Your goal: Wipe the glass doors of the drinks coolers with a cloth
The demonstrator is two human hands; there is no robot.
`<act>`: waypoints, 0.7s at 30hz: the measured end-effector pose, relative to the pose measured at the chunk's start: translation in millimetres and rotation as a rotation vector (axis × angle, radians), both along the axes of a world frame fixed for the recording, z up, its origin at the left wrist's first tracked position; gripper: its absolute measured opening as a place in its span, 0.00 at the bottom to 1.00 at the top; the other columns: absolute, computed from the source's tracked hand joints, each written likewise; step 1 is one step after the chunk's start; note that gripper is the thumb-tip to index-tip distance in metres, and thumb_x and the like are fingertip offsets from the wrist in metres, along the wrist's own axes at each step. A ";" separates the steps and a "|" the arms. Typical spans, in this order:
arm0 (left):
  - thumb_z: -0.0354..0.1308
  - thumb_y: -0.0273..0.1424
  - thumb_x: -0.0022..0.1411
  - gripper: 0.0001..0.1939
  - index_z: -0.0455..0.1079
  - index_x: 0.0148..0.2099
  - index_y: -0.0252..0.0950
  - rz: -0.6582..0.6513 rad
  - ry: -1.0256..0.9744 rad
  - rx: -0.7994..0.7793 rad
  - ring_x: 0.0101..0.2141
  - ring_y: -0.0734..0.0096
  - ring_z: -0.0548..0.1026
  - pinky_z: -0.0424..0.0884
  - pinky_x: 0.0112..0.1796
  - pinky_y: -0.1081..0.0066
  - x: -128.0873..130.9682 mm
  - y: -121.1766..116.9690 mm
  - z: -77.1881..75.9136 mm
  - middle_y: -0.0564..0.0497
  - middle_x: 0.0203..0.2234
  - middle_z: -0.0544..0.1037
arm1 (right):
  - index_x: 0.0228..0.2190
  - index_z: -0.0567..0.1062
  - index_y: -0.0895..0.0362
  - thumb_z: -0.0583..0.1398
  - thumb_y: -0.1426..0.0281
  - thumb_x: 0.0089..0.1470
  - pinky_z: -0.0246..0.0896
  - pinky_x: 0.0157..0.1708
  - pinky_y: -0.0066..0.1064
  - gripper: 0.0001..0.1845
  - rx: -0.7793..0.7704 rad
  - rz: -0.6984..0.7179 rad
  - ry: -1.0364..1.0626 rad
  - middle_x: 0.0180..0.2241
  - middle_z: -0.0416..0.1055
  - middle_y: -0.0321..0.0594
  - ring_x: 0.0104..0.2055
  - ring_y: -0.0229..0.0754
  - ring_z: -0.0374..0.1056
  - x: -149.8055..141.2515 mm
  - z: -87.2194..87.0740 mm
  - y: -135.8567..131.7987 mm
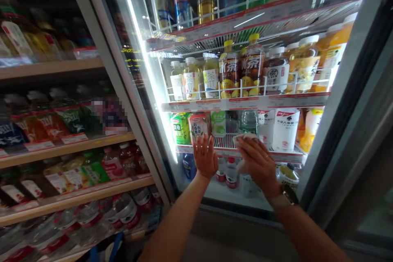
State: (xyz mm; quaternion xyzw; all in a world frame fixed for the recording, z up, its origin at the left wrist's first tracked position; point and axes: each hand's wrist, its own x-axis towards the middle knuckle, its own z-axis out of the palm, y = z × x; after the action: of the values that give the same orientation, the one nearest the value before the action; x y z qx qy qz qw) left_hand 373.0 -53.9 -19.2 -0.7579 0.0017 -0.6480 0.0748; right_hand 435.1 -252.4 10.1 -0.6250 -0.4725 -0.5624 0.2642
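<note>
Bright rows of drinks fill the fridge [208,191]. Iced tea bottles [229,69] with yellow caps stand up high, and white bottles [286,131] stand lower on the right. The two hands hide bits of the low drinks. The left hand [205,159] has its fingers spread, holding nothing, in front of a red bottle [199,125]. The right hand [259,163] holds a thin, whitish cloth [242,167] that looks crumpled and blurry.
</note>
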 end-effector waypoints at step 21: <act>0.43 0.31 0.69 0.29 0.46 0.70 0.34 0.030 0.024 -0.014 0.68 0.55 0.44 0.48 0.65 0.51 2.0 5.4 -3.9 0.41 0.67 0.54 | 0.52 0.73 0.56 0.53 0.78 0.62 0.60 0.60 0.32 0.19 -0.233 0.191 -0.118 0.50 0.76 0.37 0.52 0.36 0.71 -9.6 -53.1 18.8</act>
State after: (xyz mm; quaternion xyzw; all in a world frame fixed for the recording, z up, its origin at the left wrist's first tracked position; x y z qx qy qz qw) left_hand 375.0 -48.5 -23.1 -0.7662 -0.0133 -0.6376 0.0789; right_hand 425.5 -233.6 -43.0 -0.5695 -0.6064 -0.5119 0.2142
